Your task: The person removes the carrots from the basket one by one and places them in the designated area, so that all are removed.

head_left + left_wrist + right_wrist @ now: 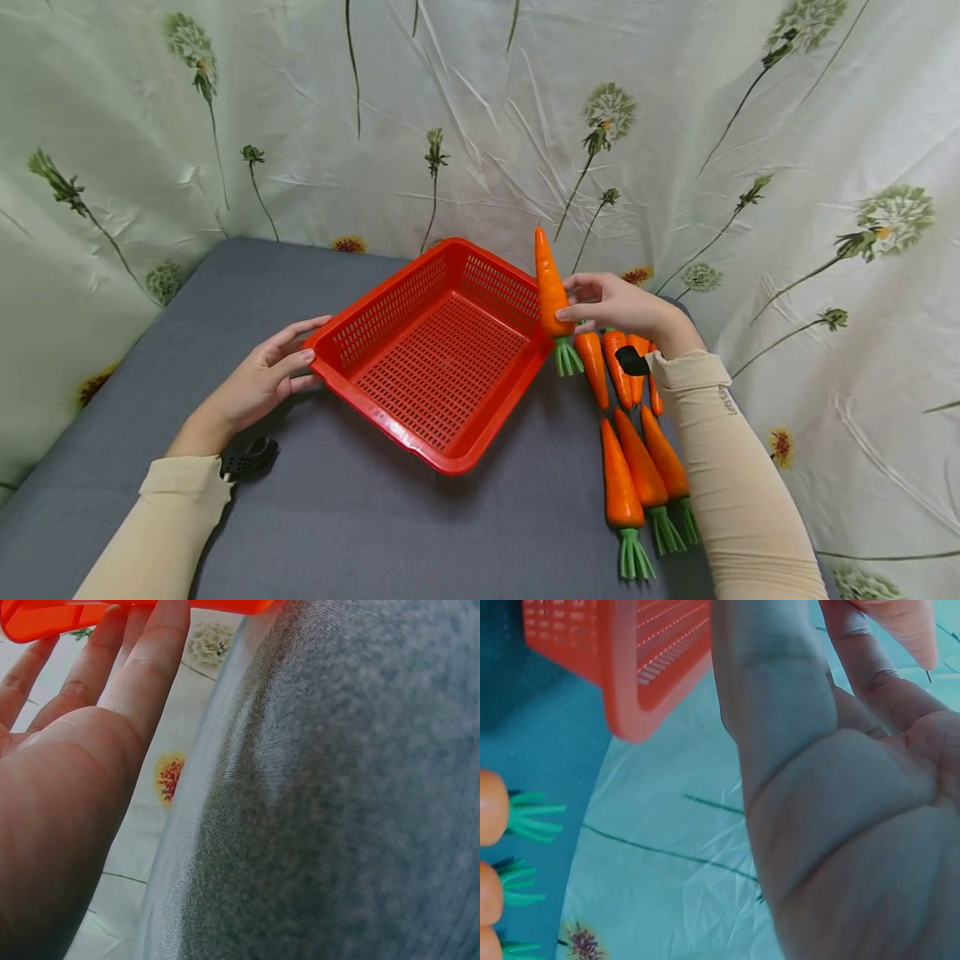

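Note:
Above the right edge of a red plastic basket (442, 367), my right hand (618, 307) pinches a carrot (551, 287) near its leafy end, with the tip pointing up. Part of that carrot (907, 626) shows at the top of the right wrist view, beyond the fingers. My left hand (258, 379) holds the basket at its left corner, thumb and fingers on the rim. The left wrist view shows these fingers (146, 667) extended up to the red rim (225, 604). Inside the basket only its perforated bottom is visible.
Several carrots (621, 479) lie in two rows on the grey surface (315, 517) to the right of the basket, partly hidden by the right forearm. A flower-printed curtain (480, 125) hangs behind and around the surface.

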`<state>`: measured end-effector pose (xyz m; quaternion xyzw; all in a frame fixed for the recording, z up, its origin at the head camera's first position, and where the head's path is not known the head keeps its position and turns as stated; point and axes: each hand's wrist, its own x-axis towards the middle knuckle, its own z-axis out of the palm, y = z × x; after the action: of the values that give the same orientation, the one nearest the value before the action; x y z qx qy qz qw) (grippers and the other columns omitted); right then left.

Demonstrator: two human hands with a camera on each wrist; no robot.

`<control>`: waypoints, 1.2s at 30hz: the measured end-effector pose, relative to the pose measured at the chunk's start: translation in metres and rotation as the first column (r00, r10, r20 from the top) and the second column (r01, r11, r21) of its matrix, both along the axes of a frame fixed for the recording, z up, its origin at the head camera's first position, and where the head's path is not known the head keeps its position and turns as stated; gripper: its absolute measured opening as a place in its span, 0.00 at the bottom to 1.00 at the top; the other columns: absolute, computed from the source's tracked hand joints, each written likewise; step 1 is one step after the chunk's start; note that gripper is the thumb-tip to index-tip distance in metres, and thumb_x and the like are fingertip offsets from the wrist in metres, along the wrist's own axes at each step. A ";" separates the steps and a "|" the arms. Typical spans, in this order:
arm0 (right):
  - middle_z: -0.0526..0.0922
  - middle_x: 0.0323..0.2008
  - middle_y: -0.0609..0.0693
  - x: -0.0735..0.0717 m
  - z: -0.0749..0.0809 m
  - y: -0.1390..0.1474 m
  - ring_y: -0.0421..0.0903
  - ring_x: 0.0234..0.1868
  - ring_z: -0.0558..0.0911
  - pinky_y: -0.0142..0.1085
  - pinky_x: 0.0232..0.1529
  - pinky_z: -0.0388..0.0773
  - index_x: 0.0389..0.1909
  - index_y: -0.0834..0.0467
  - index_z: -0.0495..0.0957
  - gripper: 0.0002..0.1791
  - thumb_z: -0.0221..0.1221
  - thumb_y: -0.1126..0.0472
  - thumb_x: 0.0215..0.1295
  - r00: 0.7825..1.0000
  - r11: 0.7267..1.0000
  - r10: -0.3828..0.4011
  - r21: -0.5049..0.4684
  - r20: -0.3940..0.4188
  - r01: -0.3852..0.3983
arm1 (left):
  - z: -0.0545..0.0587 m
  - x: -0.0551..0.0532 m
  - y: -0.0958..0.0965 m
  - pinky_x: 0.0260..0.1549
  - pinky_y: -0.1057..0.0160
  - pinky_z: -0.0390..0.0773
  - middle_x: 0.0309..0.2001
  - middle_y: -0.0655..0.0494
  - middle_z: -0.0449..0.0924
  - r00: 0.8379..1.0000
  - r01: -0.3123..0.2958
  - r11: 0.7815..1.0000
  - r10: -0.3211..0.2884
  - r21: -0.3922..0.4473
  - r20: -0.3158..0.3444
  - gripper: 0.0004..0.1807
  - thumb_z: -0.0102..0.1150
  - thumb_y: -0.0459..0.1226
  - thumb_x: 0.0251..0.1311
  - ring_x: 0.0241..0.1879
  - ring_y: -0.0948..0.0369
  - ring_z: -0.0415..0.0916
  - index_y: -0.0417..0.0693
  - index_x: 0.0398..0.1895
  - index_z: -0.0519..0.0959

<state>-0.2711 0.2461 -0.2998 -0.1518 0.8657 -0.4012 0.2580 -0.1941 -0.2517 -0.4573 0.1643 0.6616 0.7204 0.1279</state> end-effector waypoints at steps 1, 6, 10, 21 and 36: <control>0.80 0.47 0.54 0.001 -0.001 0.002 0.48 0.46 0.84 0.44 0.51 0.85 0.59 0.59 0.70 0.23 0.64 0.54 0.68 1.000 1.000 -0.005 -0.004 0.002 0.005 | 0.000 0.000 0.000 0.51 0.62 0.84 0.67 0.53 0.69 1.000 -0.001 1.000 0.001 -0.001 0.000 0.30 0.47 0.35 0.77 0.59 0.67 0.77 0.52 0.79 0.55; 0.80 0.45 0.53 0.004 -0.005 0.015 0.49 0.43 0.85 0.42 0.49 0.85 0.57 0.60 0.70 0.22 0.63 0.56 0.69 0.999 0.999 -0.038 -0.016 0.003 0.038 | 0.000 0.000 0.000 0.51 0.62 0.84 0.66 0.54 0.69 1.000 -0.001 1.000 0.001 0.004 0.003 0.31 0.47 0.35 0.77 0.59 0.67 0.78 0.52 0.79 0.55; 0.80 0.45 0.53 0.009 -0.005 0.024 0.52 0.44 0.85 0.44 0.51 0.84 0.57 0.60 0.69 0.23 0.63 0.53 0.69 0.999 0.999 -0.052 0.004 -0.015 0.052 | 0.000 0.000 0.001 0.51 0.62 0.84 0.67 0.54 0.69 1.000 0.004 1.000 -0.004 0.011 0.003 0.31 0.47 0.34 0.77 0.59 0.67 0.77 0.52 0.79 0.55; 0.78 0.44 0.52 0.021 -0.008 0.047 0.46 0.43 0.84 0.40 0.49 0.85 0.57 0.61 0.68 0.24 0.63 0.53 0.69 0.995 0.995 -0.096 -0.023 -0.006 0.096 | -0.001 0.000 0.001 0.51 0.63 0.84 0.67 0.57 0.69 1.000 -0.007 1.000 0.007 -0.013 0.004 0.30 0.46 0.35 0.77 0.60 0.68 0.77 0.53 0.79 0.54; 0.79 0.42 0.50 0.043 -0.013 0.085 0.42 0.42 0.85 0.37 0.47 0.85 0.59 0.63 0.67 0.23 0.60 0.54 0.72 0.988 0.988 -0.157 0.000 -0.011 0.157 | 0.000 0.002 0.002 0.51 0.62 0.84 0.67 0.56 0.69 1.000 -0.001 1.000 0.001 0.002 -0.004 0.31 0.46 0.35 0.77 0.60 0.68 0.77 0.52 0.79 0.54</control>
<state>-0.2284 0.3314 -0.3132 -0.0851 0.8765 -0.4192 0.2210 -0.1925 -0.2500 -0.4569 0.1656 0.6612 0.7208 0.1258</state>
